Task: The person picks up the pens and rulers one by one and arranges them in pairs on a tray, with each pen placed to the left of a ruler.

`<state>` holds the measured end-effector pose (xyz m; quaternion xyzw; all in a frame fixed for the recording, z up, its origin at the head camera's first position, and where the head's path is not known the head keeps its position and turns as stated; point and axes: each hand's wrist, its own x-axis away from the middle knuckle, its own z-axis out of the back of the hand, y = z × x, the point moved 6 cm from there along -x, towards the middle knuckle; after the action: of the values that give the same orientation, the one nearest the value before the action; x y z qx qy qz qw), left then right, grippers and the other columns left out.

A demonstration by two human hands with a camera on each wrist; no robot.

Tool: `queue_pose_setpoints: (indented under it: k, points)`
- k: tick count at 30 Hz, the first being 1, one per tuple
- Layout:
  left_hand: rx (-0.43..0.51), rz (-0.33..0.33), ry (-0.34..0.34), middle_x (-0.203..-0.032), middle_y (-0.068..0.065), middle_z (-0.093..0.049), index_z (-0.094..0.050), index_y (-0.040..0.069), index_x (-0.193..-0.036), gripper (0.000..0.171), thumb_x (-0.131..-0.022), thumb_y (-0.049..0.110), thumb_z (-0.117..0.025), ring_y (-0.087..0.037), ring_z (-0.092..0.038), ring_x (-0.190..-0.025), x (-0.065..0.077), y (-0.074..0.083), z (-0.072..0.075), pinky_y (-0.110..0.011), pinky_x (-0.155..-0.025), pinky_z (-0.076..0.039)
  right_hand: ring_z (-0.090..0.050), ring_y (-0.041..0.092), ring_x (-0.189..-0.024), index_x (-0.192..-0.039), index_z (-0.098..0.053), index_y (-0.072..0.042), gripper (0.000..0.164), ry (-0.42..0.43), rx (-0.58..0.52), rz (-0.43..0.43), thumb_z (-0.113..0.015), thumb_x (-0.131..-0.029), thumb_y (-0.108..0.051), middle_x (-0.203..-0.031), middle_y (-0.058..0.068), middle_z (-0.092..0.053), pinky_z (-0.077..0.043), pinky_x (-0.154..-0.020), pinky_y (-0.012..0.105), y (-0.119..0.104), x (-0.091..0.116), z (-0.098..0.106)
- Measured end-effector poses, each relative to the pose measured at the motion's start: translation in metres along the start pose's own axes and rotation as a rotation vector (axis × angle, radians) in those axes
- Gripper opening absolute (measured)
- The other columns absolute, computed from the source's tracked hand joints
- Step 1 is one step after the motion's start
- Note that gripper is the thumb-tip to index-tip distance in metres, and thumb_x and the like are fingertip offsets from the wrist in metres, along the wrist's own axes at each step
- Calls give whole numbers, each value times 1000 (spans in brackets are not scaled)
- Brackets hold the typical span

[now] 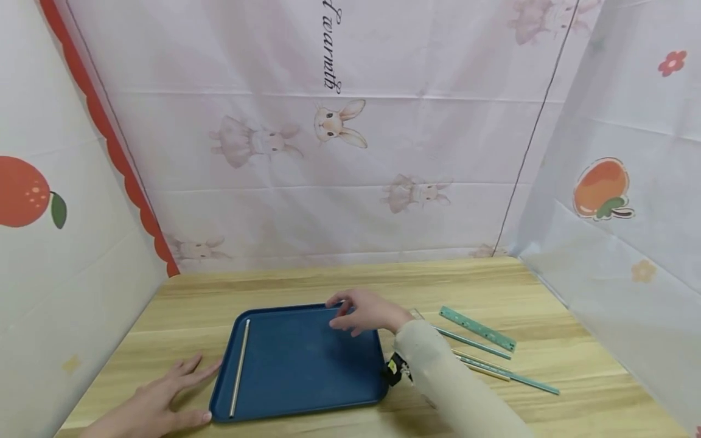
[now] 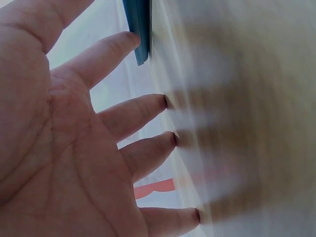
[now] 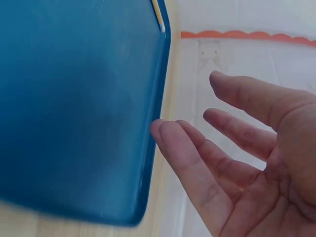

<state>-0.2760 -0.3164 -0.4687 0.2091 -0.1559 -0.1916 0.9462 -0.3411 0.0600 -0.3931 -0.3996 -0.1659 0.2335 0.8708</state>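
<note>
A shallow dark blue tray [image 1: 306, 359] lies on the wooden table. Along its left side rests a thin gold rod [image 1: 240, 368] with a pale tip. My left hand [image 1: 156, 398] is at the tray's left edge, fingers spread, its fingertips on the tabletop and a finger and thumb right at the rim. In the left wrist view, the tray's corner [image 2: 140, 29] shows beside a fingertip. Over the far right part of the tray hovers my right hand [image 1: 366, 311], its fingers loosely bent with nothing between them.
Right of the tray lie a green ruler [image 1: 477, 328], a green rod [image 1: 476, 344], a second gold rod [image 1: 493, 372] and another green stick [image 1: 533, 383]. Printed cloth walls [image 1: 339, 219] enclose the table at the back and both sides.
</note>
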Motion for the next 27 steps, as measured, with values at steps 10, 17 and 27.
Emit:
queue_pose_setpoints:
  k: [10, 17, 27]
  points:
    - [-9, -37, 8, -165, -45, -27, -41, 15, -166, 86, -97, 52, -76, -78, -20, -146, 1, 3, 0, -95, -88, -35, -75, 40, -108, -147, -63, -9, 46, 41, -8, -24, -73, -104, -21, -126, 18, -72, -67, -84, 40, 27, 25, 42]
    - [0, -27, 1, -166, -45, -26, -41, 16, -167, 87, -96, 52, -77, -77, -18, -148, 1, 4, 1, -95, -90, -34, -75, 42, -111, -148, -61, -8, 47, 84, 7, -86, -72, -104, -17, -126, 20, -71, -66, -89, 49, 48, 46, 67]
    - [18, -4, -12, -167, -44, -24, -40, 17, -167, 86, -97, 51, -77, -77, -14, -149, 3, 4, 0, -97, -90, -30, -77, 40, -104, -148, -61, -2, 47, 104, 30, -76, -71, -104, -15, -123, 22, -73, -67, -86, 48, 78, 71, 92]
